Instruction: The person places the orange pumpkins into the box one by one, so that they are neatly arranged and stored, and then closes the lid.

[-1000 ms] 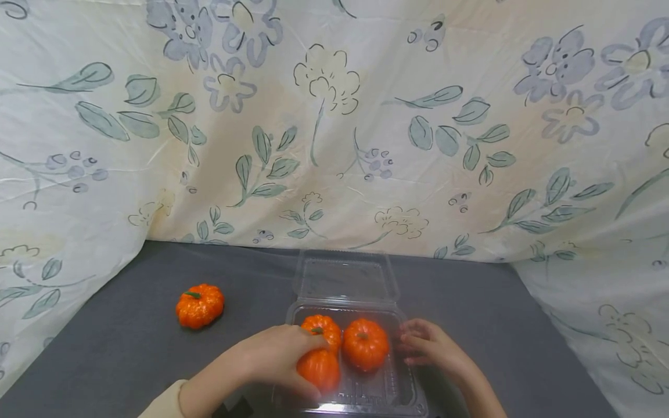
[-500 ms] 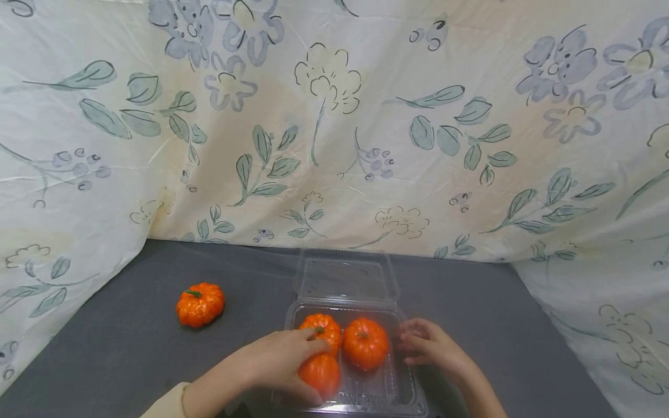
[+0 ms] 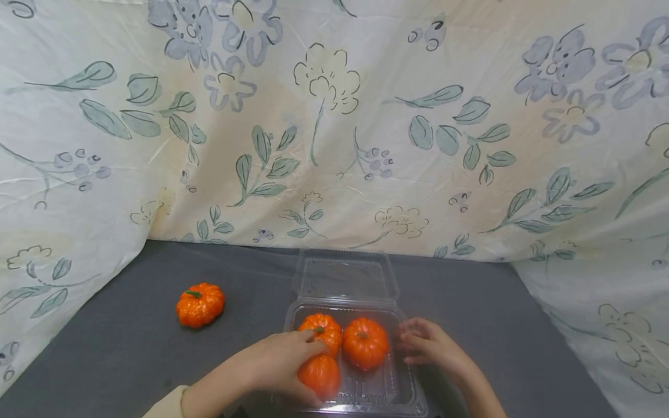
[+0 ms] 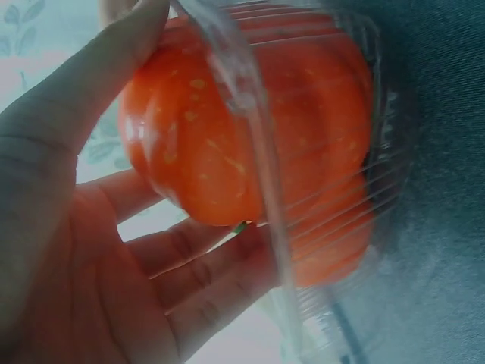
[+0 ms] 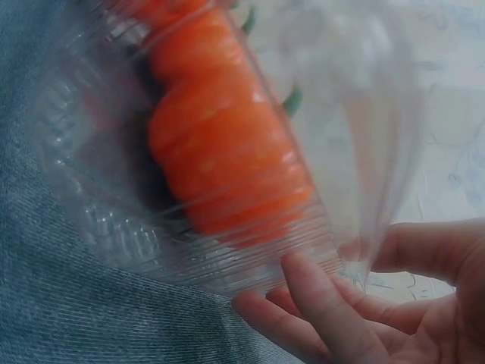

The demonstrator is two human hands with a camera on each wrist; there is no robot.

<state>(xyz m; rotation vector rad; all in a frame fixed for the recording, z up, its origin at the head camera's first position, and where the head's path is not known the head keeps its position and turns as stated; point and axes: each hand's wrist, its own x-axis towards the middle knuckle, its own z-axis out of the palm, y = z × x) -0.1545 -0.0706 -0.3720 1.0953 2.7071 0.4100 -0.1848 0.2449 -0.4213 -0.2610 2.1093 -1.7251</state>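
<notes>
Three orange toy pumpkins sit in a clear plastic clamshell container (image 3: 402, 395), its lid (image 3: 342, 280) folded back. My left hand (image 3: 282, 361) holds the front-left pumpkin (image 3: 320, 376), thumb on the near side and fingers round the far side. In the left wrist view this pumpkin (image 4: 193, 144) rises above the container's rim, a green stem tip below it. Behind it is the back-left pumpkin (image 3: 323, 330), partly covered by my fingers; the right pumpkin (image 3: 366, 343) sits beside them. My right hand (image 3: 434, 349) rests its loosely extended fingers against the container's right wall (image 5: 250, 269).
A fourth orange pumpkin (image 3: 200, 305) with a green stem lies on the dark grey tabletop (image 3: 460, 302), left of the container. A floral curtain (image 3: 334, 145) hangs behind the table and along both sides.
The front-left pumpkin and my left hand have shifted only slightly. My right hand keeps its place at the container's side.
</notes>
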